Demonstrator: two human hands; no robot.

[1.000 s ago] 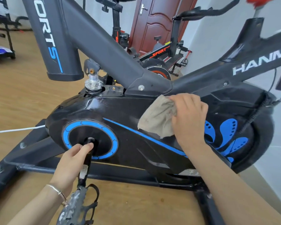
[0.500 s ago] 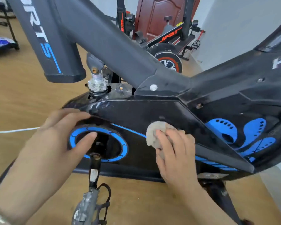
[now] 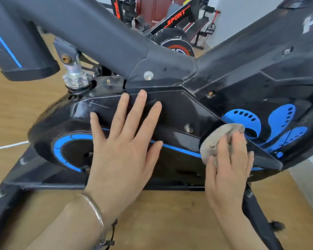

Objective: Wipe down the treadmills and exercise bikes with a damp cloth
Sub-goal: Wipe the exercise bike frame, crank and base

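Head view shows a bunched grey-brown cloth point(image 3: 217, 141) at centre right, pressed on the black bike cover point(image 3: 179, 112) beside its blue pattern. Bare wooden floor point(image 3: 170, 217) fills the bottom edge. The right hand point(image 3: 228, 168) grips the cloth under its fingers. The left hand point(image 3: 123, 150) lies spread flat on the cover, left of it.

Left hand point(image 3: 123, 147) lies flat on the side cover point(image 3: 179, 109), just right of the crank disc point(image 3: 72, 152). Right hand point(image 3: 228, 165) holds the cloth point(image 3: 217, 139) against that cover further right (low down). Second bike point(image 3: 173, 27) sits behind.
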